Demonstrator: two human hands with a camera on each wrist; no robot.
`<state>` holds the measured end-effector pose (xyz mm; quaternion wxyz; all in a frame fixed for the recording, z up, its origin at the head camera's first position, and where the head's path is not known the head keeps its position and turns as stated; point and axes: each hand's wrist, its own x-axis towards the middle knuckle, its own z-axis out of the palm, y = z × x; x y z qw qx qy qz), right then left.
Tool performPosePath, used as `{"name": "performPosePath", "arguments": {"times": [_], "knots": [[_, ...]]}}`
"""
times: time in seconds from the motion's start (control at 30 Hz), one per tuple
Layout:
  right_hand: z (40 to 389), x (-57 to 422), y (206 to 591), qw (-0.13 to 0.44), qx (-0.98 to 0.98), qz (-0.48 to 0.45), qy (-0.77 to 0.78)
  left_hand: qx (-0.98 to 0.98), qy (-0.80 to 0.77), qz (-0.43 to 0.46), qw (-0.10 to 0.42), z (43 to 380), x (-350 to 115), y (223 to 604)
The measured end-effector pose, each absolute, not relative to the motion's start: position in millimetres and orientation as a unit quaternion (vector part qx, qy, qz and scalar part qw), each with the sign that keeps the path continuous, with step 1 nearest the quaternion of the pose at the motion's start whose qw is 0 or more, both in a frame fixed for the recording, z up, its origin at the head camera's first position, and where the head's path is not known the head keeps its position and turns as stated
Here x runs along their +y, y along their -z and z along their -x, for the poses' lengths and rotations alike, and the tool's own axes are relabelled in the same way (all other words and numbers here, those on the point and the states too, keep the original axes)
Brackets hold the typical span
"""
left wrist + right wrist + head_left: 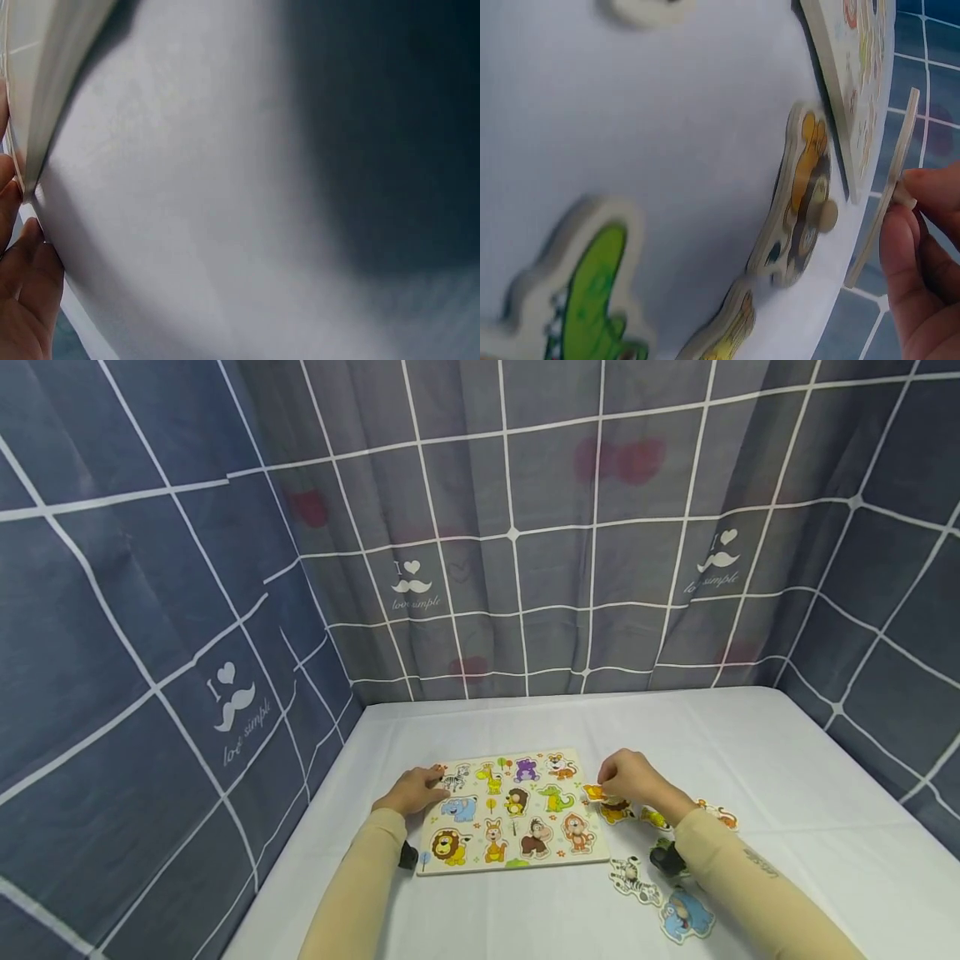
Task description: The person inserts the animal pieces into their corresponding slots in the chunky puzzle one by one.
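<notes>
My left hand (412, 789) holds the left edge of a wooden animal puzzle board (480, 878), thumb on its top near the zebra picture. In the left wrist view, the fingers (34, 277) sit along the board's edge. My right hand (633, 775) pinches an orange puzzle piece (594, 793) by its peg, just off the board's right edge. The right wrist view shows that piece edge-on, raised above the table, its picture hidden. Beneath this hand lies a lion piece (802, 202) with a wooden peg.
Right of the board lie a yellow piece (655, 818), a tiger piece (722, 815), a zebra piece (632, 881), an elephant piece (686, 917) and a green crocodile piece (596, 292). A white cloth (525, 914) covers the table. Dark gridded curtains (555, 560) stand around it.
</notes>
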<state>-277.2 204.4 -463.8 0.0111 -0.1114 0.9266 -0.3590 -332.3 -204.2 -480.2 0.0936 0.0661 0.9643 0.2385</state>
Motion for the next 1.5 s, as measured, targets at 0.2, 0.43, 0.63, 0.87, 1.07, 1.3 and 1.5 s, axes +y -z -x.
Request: {"name": "performPosePath", "arguments": {"times": [0.2, 0.43, 0.63, 0.87, 1.07, 1.3, 1.5], "knots": [[279, 194, 462, 0.012, 0.926, 0.124, 0.355, 0.963, -0.244, -0.057, 0.094, 331, -204, 479], [279, 187, 464, 0.023, 0.926, 0.125, 0.355, 0.963, -0.248, -0.057, 0.092, 333, -203, 481], [278, 181, 463, 0.02, 0.922, 0.145, 0.358, 0.963, -0.246, -0.062, 0.093, 332, -204, 482], [276, 177, 464, 0.025, 0.92, 0.16, 0.357, 0.963, -0.246, -0.06, 0.092, 333, -205, 482], [277, 173, 464, 0.035, 0.912, 0.18, 0.367, 0.962, -0.251, -0.061, 0.091, 329, -204, 478], [277, 167, 464, 0.038, 0.901, 0.206, 0.38, 0.965, -0.239, -0.068, 0.09, 328, -203, 477], [276, 163, 466, 0.038, 0.892, 0.234, 0.384, 0.964, -0.24, -0.062, 0.094, 330, -203, 479]]}}
